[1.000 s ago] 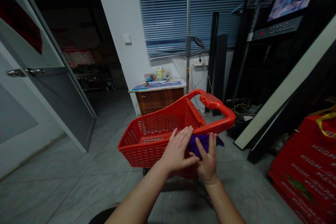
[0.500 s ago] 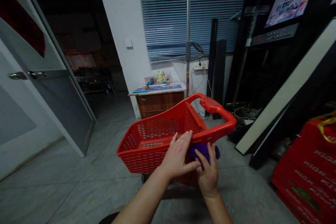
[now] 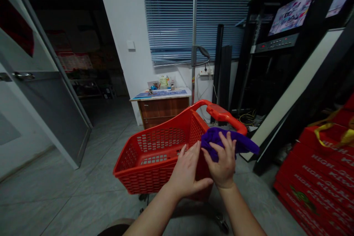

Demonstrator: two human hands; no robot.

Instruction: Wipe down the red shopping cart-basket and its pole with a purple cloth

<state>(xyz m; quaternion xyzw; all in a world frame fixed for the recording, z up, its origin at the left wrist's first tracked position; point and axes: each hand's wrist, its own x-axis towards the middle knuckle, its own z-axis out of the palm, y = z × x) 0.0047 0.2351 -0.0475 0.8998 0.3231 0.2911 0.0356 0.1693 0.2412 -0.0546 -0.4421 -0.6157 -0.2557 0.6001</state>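
Note:
A red plastic shopping cart [image 3: 155, 177] stands in front of me, its basket to the left and its handle [image 3: 221, 112] to the right. My left hand [image 3: 186, 171] lies on the near upper side of the basket, fingers stretched out and thumb apart. My right hand [image 3: 222, 158] presses a purple cloth [image 3: 243, 143] against the near side of the handle arm. Part of that arm is hidden behind the cloth, whose loose end sticks out to the right.
At left is an open grey door [image 3: 49, 114]. A wooden cabinet [image 3: 166, 112] with small items on top stands behind the cart. Red kiwi boxes [image 3: 312, 169] are stacked at right, near leaning boards [image 3: 301, 92] and a rack with monitors [image 3: 291, 13].
My right hand has moved up with the purple cloth, from below the handle arm onto it, and the cloth is more spread out. My left hand stays on the basket side. The view has turned slightly right.

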